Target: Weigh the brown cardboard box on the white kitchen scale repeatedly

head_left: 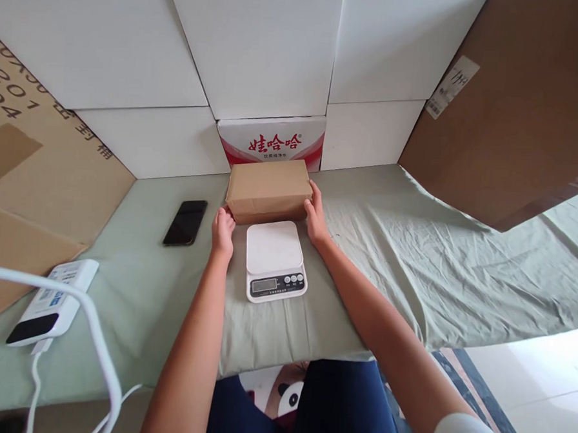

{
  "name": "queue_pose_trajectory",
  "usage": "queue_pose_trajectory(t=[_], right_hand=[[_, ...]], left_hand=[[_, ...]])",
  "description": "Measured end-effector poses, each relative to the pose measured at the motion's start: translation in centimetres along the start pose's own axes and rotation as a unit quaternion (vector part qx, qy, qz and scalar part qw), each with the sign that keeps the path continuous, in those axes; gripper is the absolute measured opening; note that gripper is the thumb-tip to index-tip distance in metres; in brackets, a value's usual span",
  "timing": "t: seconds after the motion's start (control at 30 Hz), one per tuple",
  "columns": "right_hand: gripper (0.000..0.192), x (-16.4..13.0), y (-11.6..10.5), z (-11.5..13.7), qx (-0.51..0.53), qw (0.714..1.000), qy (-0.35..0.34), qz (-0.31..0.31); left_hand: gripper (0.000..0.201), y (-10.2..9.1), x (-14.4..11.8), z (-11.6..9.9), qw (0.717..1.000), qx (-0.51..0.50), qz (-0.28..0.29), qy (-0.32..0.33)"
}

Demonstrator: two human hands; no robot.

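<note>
A closed brown cardboard box [271, 188] is gripped at its two ends by both of my hands. My left hand [223, 229] has its fingers curled at the lower left corner. On the right end, my right hand [315, 215] presses with its thumb on the near side and its fingers behind. Just in front of the box, between my forearms, lies a white digital kitchen scale [274, 248] with its plate bare. Its display [265, 285] looks blank. Whether the box rests on the cloth or is slightly lifted, I cannot tell.
A black phone [185, 223] lies left of my left hand. Farther left are a white power bank [54, 301] and a looping white cable [90, 316]. White boxes [273, 54] wall off the back; large cardboard panels [512, 105] flank both sides. A green cloth [365, 246] covers the table.
</note>
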State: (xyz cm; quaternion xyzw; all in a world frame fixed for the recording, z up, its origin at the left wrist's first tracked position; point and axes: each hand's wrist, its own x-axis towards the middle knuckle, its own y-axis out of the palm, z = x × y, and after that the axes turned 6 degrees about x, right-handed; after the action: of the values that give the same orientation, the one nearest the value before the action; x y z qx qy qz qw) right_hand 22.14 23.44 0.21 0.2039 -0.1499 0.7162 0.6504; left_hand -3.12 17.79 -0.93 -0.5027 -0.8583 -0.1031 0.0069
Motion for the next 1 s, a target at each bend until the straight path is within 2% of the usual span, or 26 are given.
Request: queue_pose_trajectory(t=[0.17,0.23,0.3,0.37,0.5,0.7,0.87,1.0], right_hand=[[0.08,0.8,-2.3,-0.8,0.025,0.995,0.037,-0.086],[0.077,1.0,-3.0,-1.2,0.033,0.992,0.061,-0.104],[0.077,1.0,-3.1,-1.3,0.048,0.991,0.089,-0.092],[0.08,0.9,-2.6,-1.2,0.069,0.991,0.108,-0.048],[0.079,0.7,-1.5,-0.6,0.088,0.991,0.096,0.033],[0.078,0.7,-1.2,-0.7,0.08,0.994,0.061,0.041],[0.079,0.8,-1.1,-0.8,0.075,0.993,0.082,0.031],[0.078,0.7,-1.0,-0.3,0.063,0.996,0.057,0.041]], left_hand=[[0.088,-2.3,0.8,-1.5,0.997,-0.012,-0.068,0.025],[0.092,-2.6,0.9,-1.8,0.996,-0.016,-0.08,0.023],[0.093,-2.3,0.8,-1.8,0.998,-0.015,-0.065,0.014],[0.093,-1.4,0.5,-1.5,0.999,-0.008,-0.033,0.0],[0.092,-0.2,-0.5,-0.6,1.0,0.019,0.001,-0.013],[0.1,-0.7,-1.7,-0.2,0.999,0.031,-0.014,0.011],[0.094,-0.9,-1.1,0.0,0.999,0.035,-0.024,0.016],[0.089,-0.7,-0.6,0.5,0.999,0.038,-0.018,0.003]])
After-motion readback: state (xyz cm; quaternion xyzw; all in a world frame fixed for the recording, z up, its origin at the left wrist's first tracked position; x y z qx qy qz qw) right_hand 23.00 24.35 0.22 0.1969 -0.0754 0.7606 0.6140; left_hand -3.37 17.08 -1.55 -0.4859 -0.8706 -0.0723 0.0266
